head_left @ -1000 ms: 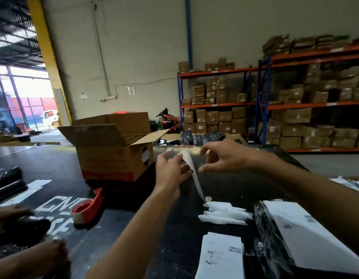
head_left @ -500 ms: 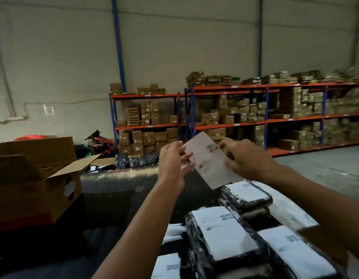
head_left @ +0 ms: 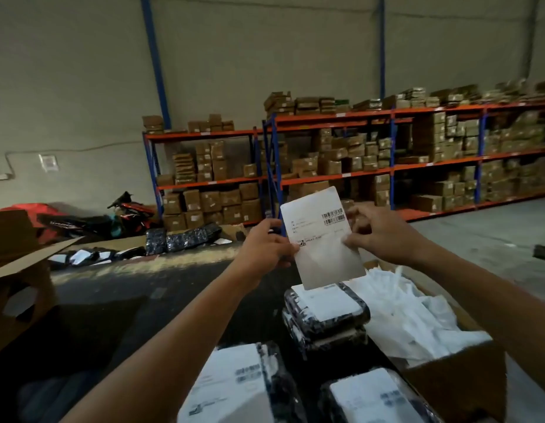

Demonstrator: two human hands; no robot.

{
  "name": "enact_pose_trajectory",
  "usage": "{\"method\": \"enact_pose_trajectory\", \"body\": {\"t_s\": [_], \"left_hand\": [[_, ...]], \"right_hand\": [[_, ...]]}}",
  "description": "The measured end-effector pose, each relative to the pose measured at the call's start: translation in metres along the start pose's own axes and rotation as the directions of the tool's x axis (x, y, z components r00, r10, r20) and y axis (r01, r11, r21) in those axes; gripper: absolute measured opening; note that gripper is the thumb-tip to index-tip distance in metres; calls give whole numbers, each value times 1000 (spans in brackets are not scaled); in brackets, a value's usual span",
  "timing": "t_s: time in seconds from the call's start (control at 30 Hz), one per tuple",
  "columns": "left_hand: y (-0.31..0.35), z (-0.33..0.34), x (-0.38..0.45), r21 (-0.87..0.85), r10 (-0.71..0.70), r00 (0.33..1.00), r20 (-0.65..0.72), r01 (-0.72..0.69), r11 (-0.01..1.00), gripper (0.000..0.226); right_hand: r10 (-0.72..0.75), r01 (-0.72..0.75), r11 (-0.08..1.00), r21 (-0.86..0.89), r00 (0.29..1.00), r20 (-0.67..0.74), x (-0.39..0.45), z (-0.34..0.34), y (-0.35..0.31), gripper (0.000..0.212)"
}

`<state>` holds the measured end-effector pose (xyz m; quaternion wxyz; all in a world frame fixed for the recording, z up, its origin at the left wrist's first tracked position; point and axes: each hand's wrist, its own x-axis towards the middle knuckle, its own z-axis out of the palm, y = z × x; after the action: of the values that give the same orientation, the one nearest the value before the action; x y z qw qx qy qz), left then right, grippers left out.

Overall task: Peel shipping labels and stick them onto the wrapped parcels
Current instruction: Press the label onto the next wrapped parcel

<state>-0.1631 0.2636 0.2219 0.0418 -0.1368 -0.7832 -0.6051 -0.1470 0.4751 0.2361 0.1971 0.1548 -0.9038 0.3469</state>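
I see the white rectangular paper shipping label (head_left: 321,236) held upright, long axis near vertical, top tilted left, barcode at upper right. My left hand (head_left: 266,248) pinches its left edge; my right hand (head_left: 376,236) pinches the right edge, above black-wrapped parcels (head_left: 324,315).

Nearest parcels (head_left: 234,389) cut off by bottom edge (print blurred); label (head_left: 321,236) text illegible.

shipping label (head_left: 321,236): white, barcode upper right, held upright, frame centre | wrapped parcels (head_left: 324,312): black, white-labelled, stacked lower centre-right
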Motion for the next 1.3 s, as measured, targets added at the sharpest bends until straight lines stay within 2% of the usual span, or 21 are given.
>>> {"method": "enact_pose_trajectory", "body": {"t_s": [0.1,0.23,0.4,0.5,0.77,0.97,1.3], "left_hand": [[-16,23,25,46,-35,999,-7,35,998,57],[-40,40,52,74,-164,986,-33,166,983,58],[-62,51,69,223,-280,959,-48,284,933,67],[-73,54,77,280,-325,943,-64,330,902,71],[-91,60,94,371,-402,913,-68,397,840,69],[-99,61,98,424,-407,910,-72,398,813,57],[-108,67,100,540,-396,916,-59,363,760,57]], "right_hand": [[52,-57,993,99,997,57,14,8,43,38],[105,-137,967,217,983,151,27,24,84,38],[162,-257,922,291,935,315,38,51,124,40],[176,-297,903,311,915,363,43,64,136,39],[172,-289,923,254,900,400,50,81,152,37],[159,-276,931,239,896,414,52,88,157,33],[145,-177,983,48,911,385,49,99,159,40]]}}
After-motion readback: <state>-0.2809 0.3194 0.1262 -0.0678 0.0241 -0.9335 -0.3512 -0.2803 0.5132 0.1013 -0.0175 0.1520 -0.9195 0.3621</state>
